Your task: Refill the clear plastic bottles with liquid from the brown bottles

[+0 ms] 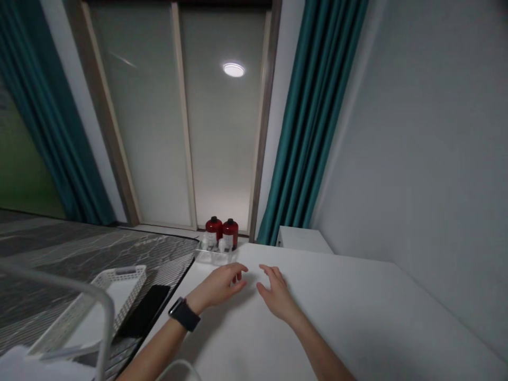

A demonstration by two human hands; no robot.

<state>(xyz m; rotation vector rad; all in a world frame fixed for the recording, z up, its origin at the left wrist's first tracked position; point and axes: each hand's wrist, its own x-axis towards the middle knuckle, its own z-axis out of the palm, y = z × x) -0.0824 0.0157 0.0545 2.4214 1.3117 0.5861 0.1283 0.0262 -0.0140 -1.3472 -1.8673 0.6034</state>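
My left hand (224,283), with a dark watch (184,314) on its wrist, hovers over the white table (337,307). Its fingers are curved and apart, with nothing between them. Facing it, my right hand (277,291) is also above the tabletop, thumb and fingers spread and holding nothing. A gap separates the two hands. Just beyond my left hand, at the table's far left corner, stands a clear tray (214,257) with small white-capped bottles. Behind these are two red bottles with black caps, one on the left (214,226) and one on the right (230,233).
On the left, a white perforated basket (133,286) lies on a dark grey patterned surface beside a black flat object (145,311). A curved white tube (107,323) crosses the lower left. Beyond the table are a white cabinet (304,239), a teal curtain (313,121) and sliding doors (222,143).
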